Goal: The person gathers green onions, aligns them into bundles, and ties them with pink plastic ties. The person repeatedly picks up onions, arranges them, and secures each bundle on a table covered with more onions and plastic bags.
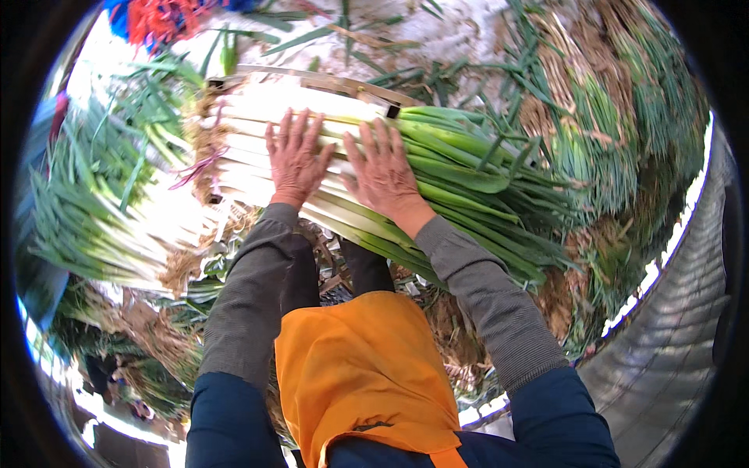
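A wide row of long green onions or leeks point(351, 199) lies sideways before me, roots at the left, white stalks in the middle and green leaves at the right. My left hand point(298, 153) rests flat on the white stalks with its fingers spread. Close to its right, my right hand point(381, 169) lies palm down near where white turns to green, fingers a little apart. Neither hand is closed around a stalk. Under the far edge of the row shows a slatted frame point(333, 80). A pinkish-purple tie point(202, 167) lies by the roots.
Another pile of green onions point(111, 216) lies at the left. Bundles with dry outer leaves point(603, 117) are stacked at the right. Loose green leaves point(433, 79) are strewn beyond the row on pale sheeting point(456, 29). Red and blue strands point(167, 23) lie at the top left.
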`<state>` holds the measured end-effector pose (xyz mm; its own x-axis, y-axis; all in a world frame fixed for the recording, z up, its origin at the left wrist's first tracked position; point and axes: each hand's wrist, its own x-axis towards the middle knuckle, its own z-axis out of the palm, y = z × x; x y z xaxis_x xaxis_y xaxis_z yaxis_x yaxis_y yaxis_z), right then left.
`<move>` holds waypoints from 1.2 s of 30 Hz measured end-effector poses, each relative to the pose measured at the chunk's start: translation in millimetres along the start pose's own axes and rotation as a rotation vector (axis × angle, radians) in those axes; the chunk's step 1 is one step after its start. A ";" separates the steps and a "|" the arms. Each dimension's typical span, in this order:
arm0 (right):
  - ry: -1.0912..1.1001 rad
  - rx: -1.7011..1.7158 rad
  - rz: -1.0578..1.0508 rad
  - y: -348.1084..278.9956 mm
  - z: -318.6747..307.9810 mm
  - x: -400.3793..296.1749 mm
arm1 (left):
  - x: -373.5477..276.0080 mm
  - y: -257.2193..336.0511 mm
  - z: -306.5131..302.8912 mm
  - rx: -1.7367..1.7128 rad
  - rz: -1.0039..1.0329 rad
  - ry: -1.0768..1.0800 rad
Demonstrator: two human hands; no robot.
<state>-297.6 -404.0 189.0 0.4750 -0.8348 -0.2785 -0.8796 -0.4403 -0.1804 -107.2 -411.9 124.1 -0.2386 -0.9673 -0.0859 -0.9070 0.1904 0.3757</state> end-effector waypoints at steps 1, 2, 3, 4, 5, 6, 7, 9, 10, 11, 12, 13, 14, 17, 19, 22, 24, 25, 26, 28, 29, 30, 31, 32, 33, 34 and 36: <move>0.018 -0.002 -0.003 1.1 -0.2 0.4 | 1.1 -0.7 1.2 0.001 0.006 0.016; 0.033 -0.011 -0.005 0.3 2.4 -0.4 | 0.1 -0.8 1.6 0.015 0.001 0.008; 0.050 -0.026 -0.004 1.2 3.8 -1.5 | 0.8 0.7 2.1 0.026 0.000 0.003; 0.073 0.009 0.012 1.1 -1.0 -0.1 | 2.7 0.6 -1.3 0.028 0.018 0.018; 0.093 0.013 0.021 1.8 -1.3 -1.4 | 2.8 3.6 -3.9 0.005 0.044 0.043; 0.103 0.027 0.014 0.8 -1.6 -0.9 | 3.1 3.3 -4.3 0.000 0.044 0.058; 0.112 0.041 0.005 1.0 -2.8 -1.3 | 2.8 5.8 -3.2 -0.006 0.043 0.073; 0.143 0.000 0.001 4.0 0.4 -3.7 | -8.0 24.0 4.1 -0.029 0.122 0.019; 0.160 -0.015 -0.008 3.9 3.0 -3.3 | -16.3 42.5 6.4 -0.134 0.056 0.041; 0.178 -0.047 -0.010 3.9 5.4 -2.6 | -22.1 60.1 8.7 -0.239 -0.011 0.062; 0.194 -0.071 -0.015 2.4 5.9 -1.9 | -25.8 66.6 10.8 -0.264 -0.068 0.086; 0.210 -0.096 -0.021 1.9 5.9 -1.6 | -25.5 67.0 11.7 -0.246 -0.070 0.071; 0.202 -0.045 -0.001 2.1 5.4 -2.1 | -24.0 66.1 12.4 -0.228 -0.073 0.056; 0.197 -0.049 0.018 2.3 3.5 -3.2 | -19.1 66.4 11.5 -0.173 -0.063 0.047; 0.165 -0.038 0.038 9.5 1.4 -8.6 | -24.8 65.3 15.5 -0.060 -0.059 0.034; 0.075 -0.035 0.139 43.1 -32.4 -51.3 | -25.3 60.4 14.4 -0.082 -0.056 0.073; -0.063 -0.053 0.214 74.5 -70.2 -86.0 | -22.9 55.6 16.6 -0.056 -0.042 0.110; 0.097 -0.136 0.184 91.7 -74.4 -107.0 | -22.0 55.2 15.9 -0.049 -0.039 0.115; 0.000 -0.179 0.226 103.3 -89.8 -121.5 | -23.0 55.2 16.1 -0.042 -0.037 0.113; -0.079 -0.237 0.288 122.9 -111.3 -151.9 | -21.9 59.5 15.5 -0.031 -0.033 0.112; -0.153 -0.208 0.331 130.2 -116.7 -164.2 | -21.1 60.5 14.9 -0.021 -0.026 0.117; -0.150 -0.160 0.364 134.1 -118.3 -179.3 | -21.2 61.6 15.1 -0.014 -0.017 0.119; -0.145 -0.111 0.395 135.4 -118.5 -192.1 | -20.4 60.0 14.8 -0.006 -0.008 0.122; -0.138 -0.062 0.425 136.3 -117.2 -204.2 | -20.8 58.2 14.2 -0.023 -0.015 0.127; -0.064 -0.052 0.449 136.0 -110.5 -219.0 | -20.8 55.8 15.9 -0.046 -0.015 0.130; 0.006 -0.040 0.465 134.5 -97.4 -236.0 | -23.4 54.3 16.3 -0.067 -0.022 0.129; 0.077 0.001 0.510 127.2 -65.4 -265.8 | -23.7 58.2 15.7 -0.048 -0.012 0.116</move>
<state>-537.5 -259.7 301.8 -0.0183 -0.9651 -0.2613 -0.9987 0.0298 -0.0402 -159.7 -375.3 133.5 -0.1840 -0.9828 0.0159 -0.8910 0.1735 0.4196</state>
